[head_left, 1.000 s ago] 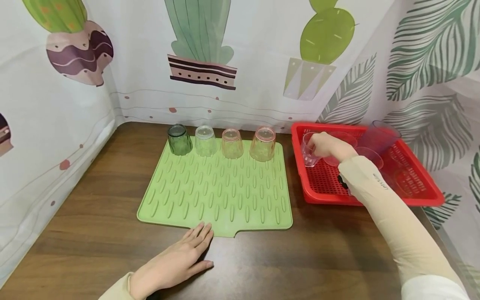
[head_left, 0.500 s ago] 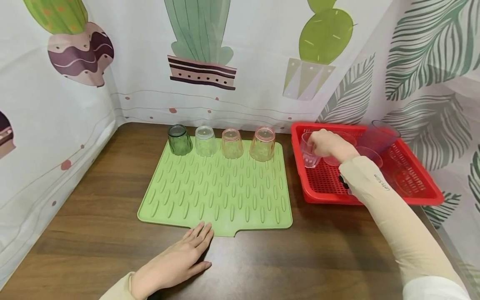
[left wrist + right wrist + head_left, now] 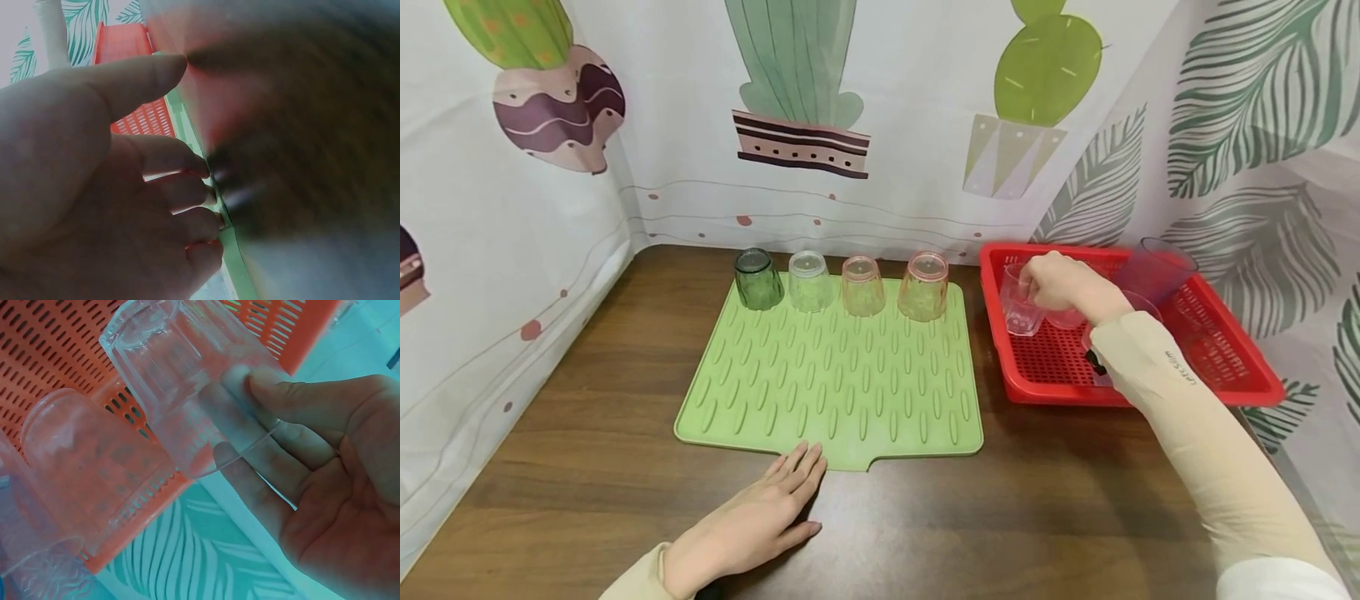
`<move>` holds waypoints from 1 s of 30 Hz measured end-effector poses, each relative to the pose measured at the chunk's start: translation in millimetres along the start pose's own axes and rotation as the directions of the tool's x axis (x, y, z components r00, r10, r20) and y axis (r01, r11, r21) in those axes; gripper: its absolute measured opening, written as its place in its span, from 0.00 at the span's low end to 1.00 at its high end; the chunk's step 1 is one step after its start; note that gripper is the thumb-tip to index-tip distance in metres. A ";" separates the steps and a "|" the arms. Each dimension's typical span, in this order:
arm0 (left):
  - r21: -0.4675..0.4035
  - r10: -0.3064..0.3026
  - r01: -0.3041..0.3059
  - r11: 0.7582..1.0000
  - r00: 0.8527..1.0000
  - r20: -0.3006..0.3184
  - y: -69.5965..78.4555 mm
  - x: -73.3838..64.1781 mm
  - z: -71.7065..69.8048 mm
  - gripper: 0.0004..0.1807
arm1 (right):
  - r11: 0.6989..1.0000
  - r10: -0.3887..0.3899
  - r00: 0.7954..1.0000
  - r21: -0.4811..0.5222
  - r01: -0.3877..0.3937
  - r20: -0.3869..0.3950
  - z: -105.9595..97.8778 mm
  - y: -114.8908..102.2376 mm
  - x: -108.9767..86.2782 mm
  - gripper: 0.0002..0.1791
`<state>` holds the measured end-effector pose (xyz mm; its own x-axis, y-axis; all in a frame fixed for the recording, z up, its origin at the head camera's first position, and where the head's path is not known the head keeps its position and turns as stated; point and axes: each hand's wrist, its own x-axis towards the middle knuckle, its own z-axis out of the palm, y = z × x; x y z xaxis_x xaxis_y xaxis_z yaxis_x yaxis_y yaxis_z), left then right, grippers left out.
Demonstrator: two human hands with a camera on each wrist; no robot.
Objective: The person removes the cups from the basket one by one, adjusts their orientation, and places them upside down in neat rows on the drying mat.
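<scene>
In the red basket [image 3: 1018, 392], my right hand [image 3: 1075, 287] holds a clear faceted drinking glass [image 3: 1022, 321] by its rim. The right wrist view shows thumb and fingers pinching the wall of this glass [image 3: 153, 369], fingers seen through it. My left hand [image 3: 752, 521] lies flat, fingertips at the front tab of a light green ribbed drying mat [image 3: 831, 375]. Along the mat's back edge stand upside-down glasses: a dark green one [image 3: 759, 287], a clear one [image 3: 809, 287], a small pinkish one [image 3: 862, 292] and a larger pinkish one [image 3: 923, 292].
A purple glass [image 3: 1157, 271] leans in the basket's back right corner. Another clear glass [image 3: 81, 456] lies near the held one, partly hidden by my right hand in the head view. A patterned cloth [image 3: 917, 192] hangs behind the wooden table [image 3: 580, 400].
My right hand has shifted slightly right and up at the basket's left end, the glass moving a little with it. The left hand stays in place.
</scene>
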<state>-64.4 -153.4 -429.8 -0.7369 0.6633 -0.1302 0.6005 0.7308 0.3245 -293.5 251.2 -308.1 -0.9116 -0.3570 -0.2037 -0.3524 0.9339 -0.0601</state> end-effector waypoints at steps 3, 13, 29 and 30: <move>-0.005 -0.006 0.007 1.000 1.000 0.006 0.2 0.5 -0.4 0.37 | 1.000 0.005 1.000 0.009 -0.005 -0.010 -5.3 -0.7 -5.5 0.16; -0.013 -0.017 0.017 1.000 1.000 0.008 1.1 1.0 0.3 0.37 | 1.000 0.008 0.999 0.011 -0.007 -0.050 -19.9 -4.9 -23.3 0.14; -0.016 -0.016 0.016 1.000 1.000 0.008 0.5 1.9 0.7 0.37 | 1.000 0.015 0.995 0.022 -0.013 -0.103 -28.3 -7.8 -42.4 0.15; -0.022 -0.018 0.018 1.000 1.000 0.013 0.7 1.9 0.6 0.37 | 1.000 0.013 0.994 0.022 -0.011 -0.110 -29.2 -8.0 -44.1 0.15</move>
<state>-65.2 -151.5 -430.4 -0.7434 0.6521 -0.1487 0.5800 0.7393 0.3421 -256.7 259.0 -270.1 -0.9340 -0.3441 -0.0960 -0.3374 0.9380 -0.0797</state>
